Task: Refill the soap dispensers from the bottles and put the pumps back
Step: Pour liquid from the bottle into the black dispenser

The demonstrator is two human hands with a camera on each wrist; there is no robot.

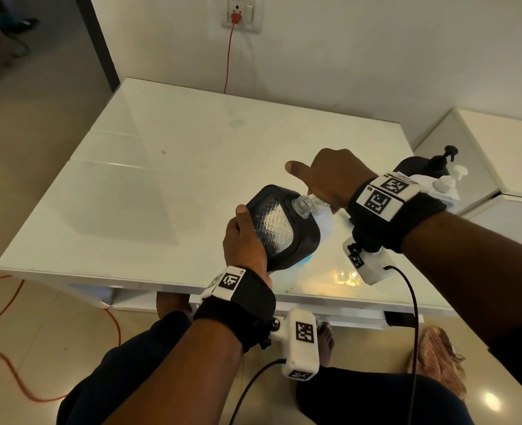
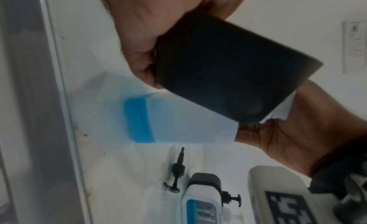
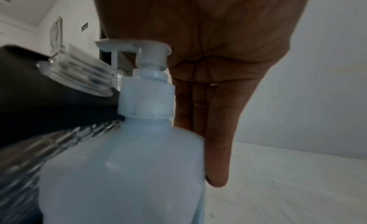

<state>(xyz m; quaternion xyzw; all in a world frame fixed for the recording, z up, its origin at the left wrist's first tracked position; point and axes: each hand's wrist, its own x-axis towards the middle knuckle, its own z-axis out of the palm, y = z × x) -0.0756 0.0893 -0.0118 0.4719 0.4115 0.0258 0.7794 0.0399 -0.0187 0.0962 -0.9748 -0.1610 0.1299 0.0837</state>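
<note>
My left hand (image 1: 244, 237) grips a black-framed clear dispenser (image 1: 281, 228) and holds it tilted above the table. Its pump is off, and the open threaded neck (image 1: 302, 205) leans against a white refill bottle (image 1: 324, 219). The bottle stands on the table (image 1: 161, 167) with a band of blue soap (image 2: 139, 120) at its bottom. My right hand (image 1: 330, 179) rests palm-down on the bottle's white pump head (image 3: 137, 46), fingers (image 3: 216, 149) straight down beside the bottle and thumb sticking out. The spout sits just above the clear neck (image 3: 79, 73).
A loose black pump (image 2: 176, 175) lies on the table beside a second dispenser (image 2: 202, 200) holding blue soap. More pump bottles (image 1: 437, 173) stand at the table's right edge, behind my right wrist. A white cabinet (image 1: 498, 142) adjoins on the right. A red cable (image 1: 229, 56) hangs from the wall socket.
</note>
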